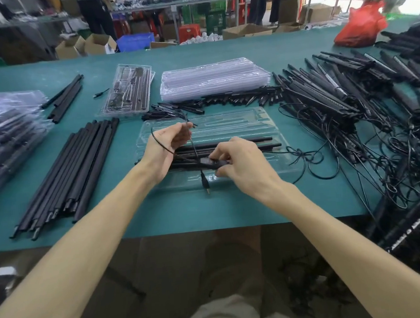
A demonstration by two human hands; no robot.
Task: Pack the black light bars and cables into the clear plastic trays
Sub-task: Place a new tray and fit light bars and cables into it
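Left hand [169, 146] pinched a loop of black cable [203, 178]. Right hand [240, 163] gripped its inline controller [208, 163] over the clear tray [258, 117], which held light bars [257, 143] on the green surface [182, 210].

Near the middle of the table [158, 212], a tray [226, 125] with light bars [252, 141] in it, a cable [203, 178] over its near half. Left, a row of bars [75, 173]; far left, packed trays [8, 128]. Behind, stacked trays [211, 80], one filled tray [127, 90] leftward. Right, a heap of bars and cables [336, 95].
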